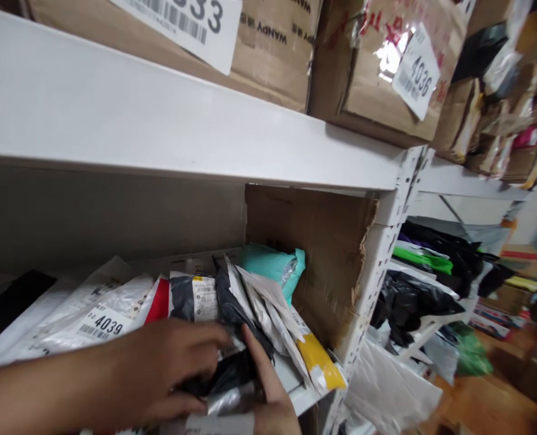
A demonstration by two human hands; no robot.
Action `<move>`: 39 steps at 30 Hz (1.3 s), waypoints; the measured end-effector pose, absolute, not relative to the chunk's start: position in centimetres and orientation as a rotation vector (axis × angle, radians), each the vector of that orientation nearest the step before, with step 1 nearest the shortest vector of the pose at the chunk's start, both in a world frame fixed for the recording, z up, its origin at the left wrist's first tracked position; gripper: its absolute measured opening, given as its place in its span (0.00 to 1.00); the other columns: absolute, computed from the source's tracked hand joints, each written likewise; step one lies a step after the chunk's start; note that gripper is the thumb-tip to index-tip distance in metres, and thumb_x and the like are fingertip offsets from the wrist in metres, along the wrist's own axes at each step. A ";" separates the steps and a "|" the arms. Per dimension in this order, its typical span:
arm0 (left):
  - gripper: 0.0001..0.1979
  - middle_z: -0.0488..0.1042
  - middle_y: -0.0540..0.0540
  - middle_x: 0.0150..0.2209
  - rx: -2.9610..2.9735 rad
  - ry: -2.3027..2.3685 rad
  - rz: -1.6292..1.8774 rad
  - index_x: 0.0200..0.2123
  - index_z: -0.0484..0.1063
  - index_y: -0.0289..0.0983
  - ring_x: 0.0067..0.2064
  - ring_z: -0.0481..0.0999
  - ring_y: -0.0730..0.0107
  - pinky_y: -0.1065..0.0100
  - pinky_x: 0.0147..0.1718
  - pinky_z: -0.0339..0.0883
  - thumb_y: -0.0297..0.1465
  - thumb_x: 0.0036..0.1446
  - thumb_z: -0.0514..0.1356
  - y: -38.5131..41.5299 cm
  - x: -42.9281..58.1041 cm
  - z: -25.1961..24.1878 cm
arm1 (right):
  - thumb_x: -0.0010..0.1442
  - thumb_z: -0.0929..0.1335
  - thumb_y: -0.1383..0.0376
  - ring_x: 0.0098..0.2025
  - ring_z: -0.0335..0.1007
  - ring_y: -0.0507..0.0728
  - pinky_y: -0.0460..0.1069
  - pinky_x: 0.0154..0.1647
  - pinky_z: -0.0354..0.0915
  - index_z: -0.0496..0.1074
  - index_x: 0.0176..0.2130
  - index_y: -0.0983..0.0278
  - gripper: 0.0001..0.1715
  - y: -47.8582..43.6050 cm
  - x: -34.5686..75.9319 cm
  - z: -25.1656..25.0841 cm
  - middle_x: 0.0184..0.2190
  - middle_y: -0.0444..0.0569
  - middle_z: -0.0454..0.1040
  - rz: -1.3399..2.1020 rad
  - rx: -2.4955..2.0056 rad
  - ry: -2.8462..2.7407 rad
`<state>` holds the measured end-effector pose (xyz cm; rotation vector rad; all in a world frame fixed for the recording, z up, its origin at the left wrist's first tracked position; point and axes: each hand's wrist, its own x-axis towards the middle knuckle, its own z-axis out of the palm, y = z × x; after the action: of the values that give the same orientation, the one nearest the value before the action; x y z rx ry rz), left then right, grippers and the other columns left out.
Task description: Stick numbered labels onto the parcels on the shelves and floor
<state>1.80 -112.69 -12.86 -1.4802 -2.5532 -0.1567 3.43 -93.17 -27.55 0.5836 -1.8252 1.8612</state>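
While both hands work lower shelf (314, 396), left hand (169, 368) lies over black poly mailer (232, 371), fingers curled onto it, grasping; right hand (268, 393) touches same mailer from right, index finger extended up along it, grip unclear. Mailer sits at shelf front among upright parcels: white mailers (268, 308), yellow-cornered one (318, 359), teal bag (273, 266) behind. Parcel labelled 4039 (103, 323) just left. Cardboard divider (327, 254) on right

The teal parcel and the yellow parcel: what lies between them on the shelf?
In the head view, white mailers stand leaning between the teal parcel and the yellow parcel.
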 end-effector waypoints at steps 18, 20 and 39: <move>0.18 0.75 0.48 0.44 -1.655 -2.735 -0.498 0.40 0.74 0.39 0.47 0.73 0.64 0.70 0.48 0.63 0.25 0.42 0.60 -112.6 0.0 -11.5 | 0.40 0.79 0.59 0.27 0.73 0.52 0.46 0.31 0.67 0.72 0.36 0.63 0.24 -96.8 7.4 -22.4 0.27 0.43 0.78 2.615 0.259 -1.437; 0.20 0.75 0.47 0.42 -1.614 -2.768 -0.448 0.41 0.74 0.38 0.46 0.73 0.63 0.69 0.48 0.64 0.26 0.40 0.61 -112.7 0.3 -11.3 | 0.43 0.77 0.56 0.28 0.74 0.54 0.48 0.31 0.68 0.74 0.39 0.64 0.24 -96.8 7.2 -22.8 0.28 0.45 0.78 2.606 0.234 -1.439; 0.13 0.71 0.47 0.27 -1.180 -2.734 -0.677 0.25 0.71 0.35 0.32 0.70 0.67 0.70 0.32 0.59 0.38 0.53 0.55 -112.0 -0.5 -12.9 | 0.38 0.75 0.44 0.19 0.55 0.47 0.44 0.23 0.52 0.72 0.24 0.68 0.30 -97.7 4.7 -20.6 0.15 0.41 0.67 2.397 0.263 -1.829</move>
<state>-0.52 -112.03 -12.92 -1.1800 -2.7340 -0.6770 4.72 -97.67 -20.57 0.2633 -1.8289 2.3975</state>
